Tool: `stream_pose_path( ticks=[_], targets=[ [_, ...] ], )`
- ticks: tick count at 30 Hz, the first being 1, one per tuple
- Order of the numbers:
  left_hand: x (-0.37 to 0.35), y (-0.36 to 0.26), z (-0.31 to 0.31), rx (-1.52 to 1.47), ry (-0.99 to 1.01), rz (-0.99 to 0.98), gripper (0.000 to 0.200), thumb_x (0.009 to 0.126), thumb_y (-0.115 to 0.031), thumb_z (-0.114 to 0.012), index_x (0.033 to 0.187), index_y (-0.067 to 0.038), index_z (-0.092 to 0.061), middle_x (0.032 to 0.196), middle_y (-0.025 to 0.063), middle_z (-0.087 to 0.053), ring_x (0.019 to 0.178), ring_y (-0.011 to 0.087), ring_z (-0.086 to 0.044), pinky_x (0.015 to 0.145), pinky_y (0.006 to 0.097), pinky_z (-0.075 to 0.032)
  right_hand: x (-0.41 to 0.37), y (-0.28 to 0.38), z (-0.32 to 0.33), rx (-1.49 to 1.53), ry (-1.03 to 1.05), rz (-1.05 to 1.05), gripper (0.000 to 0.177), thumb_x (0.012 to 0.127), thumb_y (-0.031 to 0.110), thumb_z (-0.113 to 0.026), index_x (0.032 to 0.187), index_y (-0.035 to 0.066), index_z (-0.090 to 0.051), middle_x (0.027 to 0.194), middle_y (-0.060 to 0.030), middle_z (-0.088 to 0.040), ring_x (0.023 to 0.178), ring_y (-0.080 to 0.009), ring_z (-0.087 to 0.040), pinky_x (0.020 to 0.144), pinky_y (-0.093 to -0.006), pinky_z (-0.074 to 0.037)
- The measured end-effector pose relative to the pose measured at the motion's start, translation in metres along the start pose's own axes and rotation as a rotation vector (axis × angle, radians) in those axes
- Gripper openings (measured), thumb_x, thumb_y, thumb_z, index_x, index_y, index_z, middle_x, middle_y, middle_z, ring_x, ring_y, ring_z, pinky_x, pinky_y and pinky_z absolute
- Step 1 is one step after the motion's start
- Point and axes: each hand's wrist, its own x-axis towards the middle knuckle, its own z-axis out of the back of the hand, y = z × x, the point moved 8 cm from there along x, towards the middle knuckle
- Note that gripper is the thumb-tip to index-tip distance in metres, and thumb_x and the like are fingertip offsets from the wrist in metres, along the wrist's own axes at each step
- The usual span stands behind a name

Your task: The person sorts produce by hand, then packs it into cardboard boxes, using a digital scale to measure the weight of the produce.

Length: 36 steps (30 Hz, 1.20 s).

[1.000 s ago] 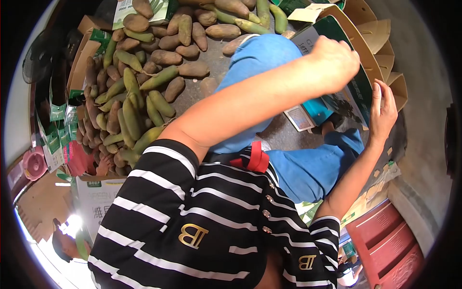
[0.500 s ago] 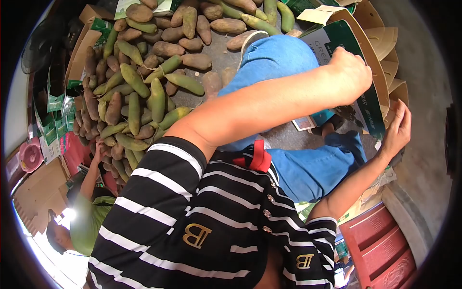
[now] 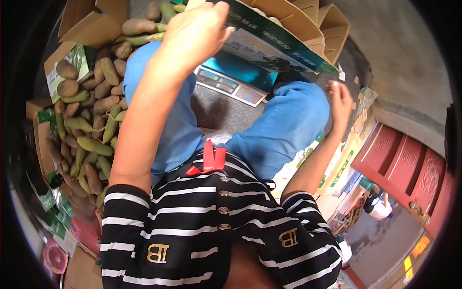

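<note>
A green printed cardboard box (image 3: 269, 45) with a brown inside is tilted at the top, above a teal-topped digital scale (image 3: 226, 84). My left hand (image 3: 195, 41) is closed at the box's left end; its fingertips are partly hidden. My right hand (image 3: 340, 98) is beside the box's lower right corner, slightly apart from it, with fingers loosely bent and nothing seen in them. The scale's display panel faces me between my knees, and the box hides part of its platform.
Green and brown radish-like roots (image 3: 96, 144) are heaped at the left, by open cartons (image 3: 91, 24). Brown cartons (image 3: 332, 29) stand behind the box. A red panelled door (image 3: 409, 168) is at the right, with a person (image 3: 380, 204) beyond it.
The view has turned, so the box, both hands and the root heap appear further left. More of the scale shows. My right hand's fingers are more bent and further from the box.
</note>
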Motion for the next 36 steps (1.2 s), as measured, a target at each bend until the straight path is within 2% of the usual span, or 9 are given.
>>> stream_pose_path(
  ticks=[2, 3, 6, 9, 12, 26, 30, 32, 36],
  targets=[
    [-0.002, 0.011, -0.01, 0.016, 0.041, 0.062, 0.029, 0.077, -0.022, -0.064, 0.092, -0.004, -0.048, 0.086, 0.0138, -0.057, 0.079, 0.0334, -0.057, 0.065, 0.0413, -0.046, -0.011, -0.027, -0.024, 0.124, 0.124, -0.163, 0.03, 0.09, 0.03, -0.053, 0.091, 0.002, -0.064, 0.08, -0.0018, -0.062, 0.076, -0.008, -0.053, 0.07, -0.0218, -0.042],
    [-0.003, 0.012, -0.011, 0.02, 0.035, 0.057, 0.029, 0.077, -0.022, -0.064, 0.093, -0.004, -0.049, 0.086, 0.0135, -0.058, 0.079, 0.0331, -0.057, 0.065, 0.0411, -0.046, -0.016, -0.046, -0.039, 0.351, 0.176, -0.299, 0.034, 0.091, 0.034, -0.05, 0.095, 0.003, -0.063, 0.087, -0.0035, -0.063, 0.08, -0.0088, -0.054, 0.073, -0.0229, -0.042],
    [-0.002, 0.014, -0.011, 0.025, 0.042, 0.069, 0.029, 0.078, -0.023, -0.064, 0.095, -0.005, -0.049, 0.086, 0.0129, -0.058, 0.08, 0.0325, -0.057, 0.065, 0.0406, -0.046, -0.031, -0.076, -0.096, 1.056, 0.323, -0.608, 0.027, 0.09, 0.027, -0.05, 0.099, 0.003, -0.061, 0.092, -0.0044, -0.062, 0.083, -0.0128, -0.056, 0.078, -0.0269, -0.044],
    [0.001, 0.018, -0.015, 0.015, 0.097, 0.132, 0.029, 0.078, -0.023, -0.064, 0.096, -0.005, -0.05, 0.086, 0.0128, -0.059, 0.081, 0.0318, -0.058, 0.065, 0.0405, -0.046, -0.035, -0.079, -0.13, 1.203, 0.31, -0.675, 0.027, 0.089, 0.025, -0.051, 0.1, 0.003, -0.061, 0.094, -0.0057, -0.061, 0.085, -0.0146, -0.055, 0.079, -0.0281, -0.043],
    [0.001, 0.014, -0.011, 0.012, 0.015, 0.06, 0.03, 0.078, -0.024, -0.064, 0.095, -0.005, -0.05, 0.086, 0.0128, -0.059, 0.081, 0.0321, -0.058, 0.066, 0.0407, -0.046, -0.03, -0.078, -0.148, 1.093, 0.258, -0.662, 0.027, 0.088, 0.024, -0.052, 0.101, 0.002, -0.06, 0.096, -0.007, -0.06, 0.088, -0.0165, -0.054, 0.081, -0.0294, -0.042],
    [0.0, 0.031, -0.001, 0.014, 0.086, 0.154, 0.028, 0.079, -0.024, -0.062, 0.093, -0.004, -0.05, 0.083, 0.0125, -0.06, 0.082, 0.0322, -0.058, 0.069, 0.0425, -0.046, -0.02, -0.09, -0.161, 0.242, 0.182, -0.414, 0.031, 0.082, 0.02, -0.056, 0.107, 0.001, -0.056, 0.106, -0.013, -0.056, 0.098, -0.0253, -0.051, 0.088, -0.0355, -0.039],
    [0.002, 0.031, -0.009, 0.004, 0.118, 0.172, 0.029, 0.078, -0.027, -0.063, 0.094, -0.006, -0.051, 0.083, 0.0132, -0.06, 0.082, 0.0327, -0.058, 0.068, 0.0425, -0.046, -0.045, -0.101, -0.135, 0.051, 0.141, -0.317, 0.033, 0.08, 0.018, -0.057, 0.108, 0.0, -0.055, 0.109, -0.0147, -0.054, 0.101, -0.0278, -0.05, 0.09, -0.0372, -0.038],
    [0.001, 0.03, -0.009, 0.042, 0.039, 0.073, 0.032, 0.078, -0.027, -0.064, 0.101, -0.007, -0.055, 0.091, 0.0144, -0.062, 0.084, 0.0315, -0.059, 0.069, 0.0394, -0.047, -0.064, -0.111, -0.111, -0.02, 0.086, -0.278, 0.034, 0.08, 0.017, -0.057, 0.109, 0.0, -0.054, 0.111, -0.0156, -0.054, 0.102, -0.029, -0.049, 0.091, -0.0381, -0.037],
    [-0.001, 0.033, -0.01, 0.01, 0.176, 0.159, 0.031, 0.082, -0.026, -0.062, 0.104, -0.006, -0.055, 0.093, 0.0152, -0.062, 0.083, 0.0305, -0.06, 0.071, 0.0362, -0.047, -0.11, -0.136, -0.023, -0.206, -0.169, -0.212, 0.037, 0.078, 0.016, -0.058, 0.11, -0.001, -0.053, 0.114, -0.0173, -0.052, 0.105, -0.0315, -0.048, 0.093, -0.0398, -0.036]
  ],
)
